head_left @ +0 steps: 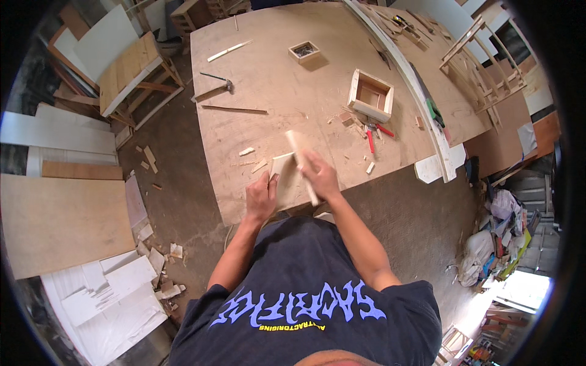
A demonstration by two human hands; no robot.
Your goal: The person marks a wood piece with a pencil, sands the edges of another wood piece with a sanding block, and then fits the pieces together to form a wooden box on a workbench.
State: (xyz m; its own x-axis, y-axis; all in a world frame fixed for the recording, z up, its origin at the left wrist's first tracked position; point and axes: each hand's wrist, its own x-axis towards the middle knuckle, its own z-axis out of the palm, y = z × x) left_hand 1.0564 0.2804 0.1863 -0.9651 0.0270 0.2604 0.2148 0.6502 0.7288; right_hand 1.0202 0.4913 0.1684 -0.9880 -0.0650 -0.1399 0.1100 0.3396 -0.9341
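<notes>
At the near edge of the plywood table, my left hand [261,196] grips the left side of a pale wooden piece [282,166], which looks like a small panel or box held on edge. My right hand [320,175] is closed around a light wood strip [292,140], slanted along the right side of that piece. Motion blurs the strip, so I cannot tell whether the two touch. Small wood offcuts [246,151] lie just beyond my left hand.
On the table [256,67] are a hammer [213,90], a thin dark stick [235,110], a small box of dark bits [304,51], an open wooden box [370,96] and red-handled pliers [373,134]. A long white board [421,91] crosses the right side, beside a green-handled tool [434,113].
</notes>
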